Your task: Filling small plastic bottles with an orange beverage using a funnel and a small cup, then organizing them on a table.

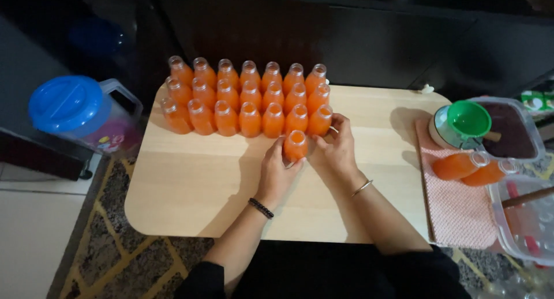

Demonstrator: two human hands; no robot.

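Observation:
Several small uncapped bottles of orange liquid (249, 97) stand in three rows at the far side of a low wooden table (190, 189). One more orange bottle (296, 144) stands just in front of the rows. My left hand (276, 173) wraps its lower left side. My right hand (336, 149) rests against its right side, with the fingers touching the end bottle of the near row (320, 120). A dark bead bracelet is on my left wrist, a thin metal bangle on my right.
A jug with a blue lid (75, 111) sits off the table's left edge. On the right lie a pink cloth (456, 212), two orange bottles on their sides (470, 167), a green funnel (468, 120), a dark-filled tub (513, 129) and a clear plastic box (528, 230).

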